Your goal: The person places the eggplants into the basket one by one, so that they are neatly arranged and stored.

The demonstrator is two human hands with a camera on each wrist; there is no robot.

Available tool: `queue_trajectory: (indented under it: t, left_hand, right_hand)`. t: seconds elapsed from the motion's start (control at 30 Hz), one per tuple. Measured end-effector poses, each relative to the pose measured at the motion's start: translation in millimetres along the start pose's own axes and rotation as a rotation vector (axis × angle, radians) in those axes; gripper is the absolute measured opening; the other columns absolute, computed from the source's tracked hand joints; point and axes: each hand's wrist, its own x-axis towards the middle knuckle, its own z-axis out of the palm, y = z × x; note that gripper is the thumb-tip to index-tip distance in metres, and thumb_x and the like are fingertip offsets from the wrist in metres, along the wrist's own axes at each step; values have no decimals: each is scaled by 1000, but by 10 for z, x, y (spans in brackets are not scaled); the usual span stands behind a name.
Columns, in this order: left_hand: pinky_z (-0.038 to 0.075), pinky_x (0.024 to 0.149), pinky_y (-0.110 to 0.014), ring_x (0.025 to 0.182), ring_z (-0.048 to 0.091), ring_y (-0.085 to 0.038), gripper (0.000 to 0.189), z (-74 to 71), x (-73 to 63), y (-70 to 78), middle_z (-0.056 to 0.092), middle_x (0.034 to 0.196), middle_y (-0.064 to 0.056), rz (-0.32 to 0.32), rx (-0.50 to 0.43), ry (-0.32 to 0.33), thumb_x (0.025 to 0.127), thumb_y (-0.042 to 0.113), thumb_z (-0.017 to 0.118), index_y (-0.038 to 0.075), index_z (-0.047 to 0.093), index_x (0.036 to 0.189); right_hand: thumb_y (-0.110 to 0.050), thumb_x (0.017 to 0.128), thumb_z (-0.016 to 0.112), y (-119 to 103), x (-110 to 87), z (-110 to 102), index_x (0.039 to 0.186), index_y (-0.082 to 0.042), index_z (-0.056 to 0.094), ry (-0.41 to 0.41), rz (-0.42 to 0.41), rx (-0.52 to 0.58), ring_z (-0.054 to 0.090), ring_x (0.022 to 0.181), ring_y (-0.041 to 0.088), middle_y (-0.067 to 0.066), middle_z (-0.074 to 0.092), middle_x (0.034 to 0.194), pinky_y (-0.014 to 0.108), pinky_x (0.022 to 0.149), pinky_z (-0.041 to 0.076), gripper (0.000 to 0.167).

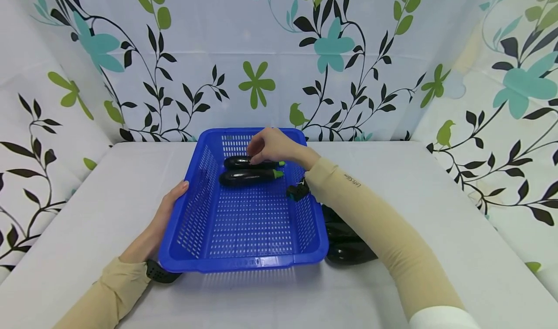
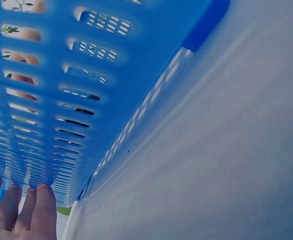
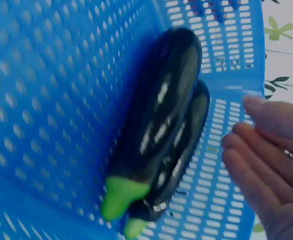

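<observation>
Head view: two eggplants (image 1: 248,177) (glossy) in blue basket (image 1: 253,232)

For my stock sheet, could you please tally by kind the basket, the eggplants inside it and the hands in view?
Basket: 1
Eggplants: 2
Hands: 2
Total: 5

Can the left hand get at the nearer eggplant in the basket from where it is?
Probably not as it stands: the left hand is outside the blue basket, whose side wall stands between it and the nearer eggplant. The way over it looks free.
</observation>
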Motion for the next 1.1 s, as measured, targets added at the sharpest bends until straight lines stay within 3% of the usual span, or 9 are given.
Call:
queue_trajectory:
  t: [0.17,0.53,1.1]
  left_hand:
    - [50,90,-48,117,52,-27,71,-4,12,-12,32,144,-18,23,18,6,100,60,25,33,1,161]
    - [50,88,-52,117,52,-30,69,3,-12,16,31,146,-18,-22,-40,-7,99,63,25,38,3,160]
    - [51,88,-50,115,54,-28,71,-14,13,-7,34,142,-18,15,8,17,100,61,25,33,3,160]
  right_hand:
    - [-13,88,76,-73,-53,-112,115,-5,72,2,-6,-8,67,102,17,10,72,113,30,91,53,28]
    - [-14,88,77,-205,-194,-267,118,-4,71,10,-19,-18,68,104,17,12,72,115,29,93,52,31]
    - [-15,89,76,-127,-471,-451,116,-4,72,73,-50,-40,69,105,19,10,72,113,33,94,53,28]
